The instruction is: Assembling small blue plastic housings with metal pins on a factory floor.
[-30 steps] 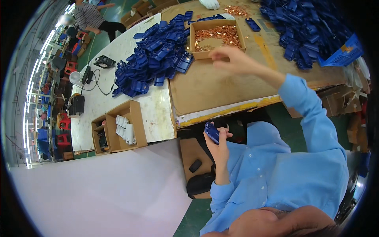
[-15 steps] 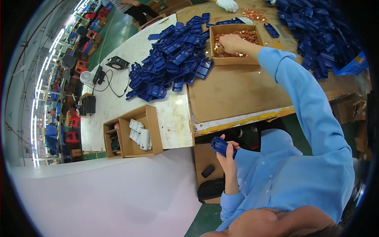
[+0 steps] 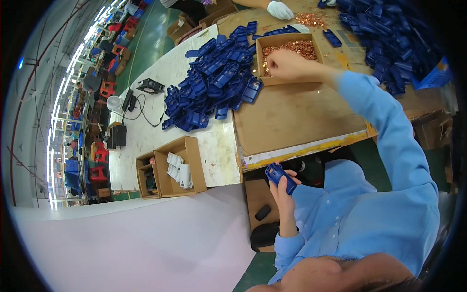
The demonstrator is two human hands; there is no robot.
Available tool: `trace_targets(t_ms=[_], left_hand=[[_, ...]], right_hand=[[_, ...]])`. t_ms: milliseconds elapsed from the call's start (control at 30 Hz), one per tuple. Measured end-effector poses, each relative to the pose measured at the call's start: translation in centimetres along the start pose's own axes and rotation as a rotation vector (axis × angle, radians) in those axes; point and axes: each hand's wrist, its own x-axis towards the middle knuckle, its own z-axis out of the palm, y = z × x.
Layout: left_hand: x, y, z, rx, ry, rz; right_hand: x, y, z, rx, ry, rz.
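Note:
My left hand (image 3: pixel 283 192) holds a blue plastic housing (image 3: pixel 277 174) with cut-outs in one end, in front of my body and below the table edge. My right hand (image 3: pixel 288 65) is over the near side of a shallow cardboard box (image 3: pixel 292 81) filled with small shiny copper-coloured metal pieces (image 3: pixel 304 48). Its fingers are curled closed, and what they hold, if anything, is hidden. To the left of this box lies a large heap of similar blue housings (image 3: pixel 214 78).
A second heap of blue housings (image 3: pixel 389 39) lies at far right by a blue bin (image 3: pixel 433 75). A co-worker's white-gloved hand (image 3: pixel 280 9) rests near loose copper pieces (image 3: pixel 309 19). A divided cardboard box (image 3: pixel 197 168) with white parts and a small fan (image 3: pixel 151 86) stand left.
My right hand has risen from among the copper pieces toward the box's near side, its fingers curled. The housing in my left hand has tilted slightly. The whole view has shifted a little.

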Motion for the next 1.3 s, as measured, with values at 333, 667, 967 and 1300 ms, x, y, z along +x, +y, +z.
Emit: trace_targets(t_ms=[333, 667, 967, 1300], left_hand=[[-0.5, 1.2, 6.8, 0.190, -0.294, -0.008], [-2.6, 0.8, 9.2, 0.301, -0.400, -0.059], [-3.8, 1.1, 9.2, 0.252, -0.404, -0.073], [-4.1, 0.4, 9.8, 0.351, -0.378, 0.025]], right_hand=[[-21.9, -8.2, 0.8, 0.422, -0.014, -0.340], [-27.3, -7.8, 1.5, 0.374, 0.269, -0.299], [-28.5, -7.4, 0.5, 0.885, 0.004, 0.085], [-28.6, -7.4, -0.4, 0.788, -0.038, 0.041]])
